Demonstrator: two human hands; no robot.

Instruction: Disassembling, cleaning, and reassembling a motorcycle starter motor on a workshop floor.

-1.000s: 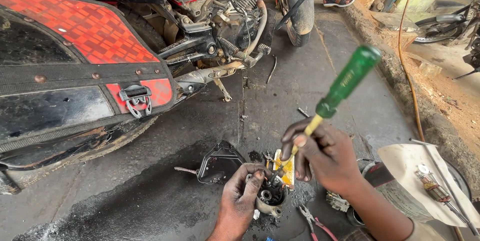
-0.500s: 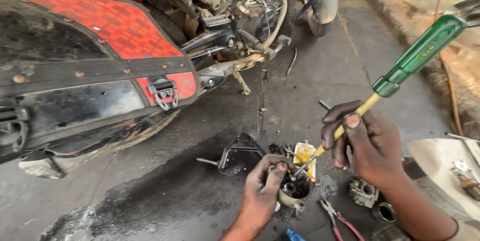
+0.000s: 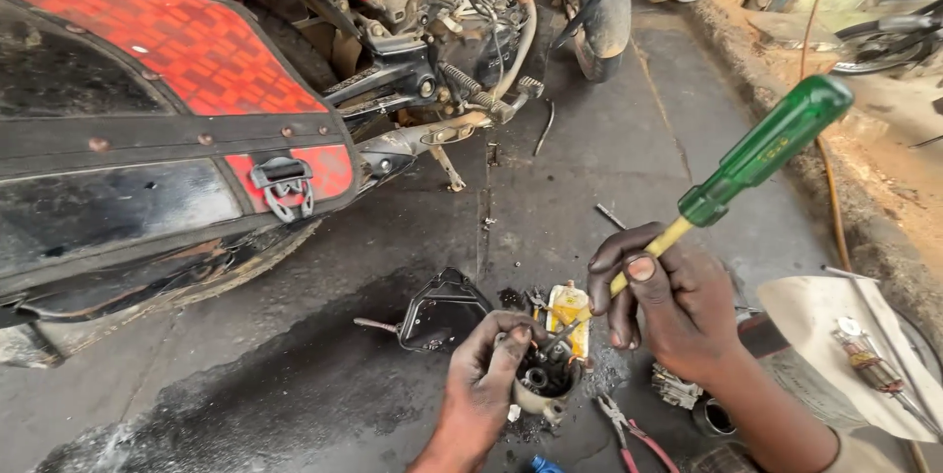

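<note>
The left hand [image 3: 486, 365] is curled round a small round metal part [image 3: 545, 385] that sits on the floor [image 3: 550, 168], fingers closed on its rim and thumb over the top, pinning it down. The right hand [image 3: 673, 301] is closed on the yellow shaft of a screwdriver [image 3: 727, 183], well below the green handle, with the thumb pressed along the shaft; the tip goes down into the part's open top, though where exactly it seats is hidden among the dark insides.

To do this well, I judge the left hand should keep the part flat and firm so that it cannot spin or tip, while the blade stays in line with whatever it bears on; a grip so low on the shaft gives fine aim but little turning force.

Just behind the part lies a yellow packet [image 3: 570, 306], and to its left a black bracket [image 3: 437, 311]. Red-handled pliers [image 3: 629, 429] lie near the right wrist. Farther off stands a motorcycle [image 3: 177, 119] with a red and black side panel.
</note>
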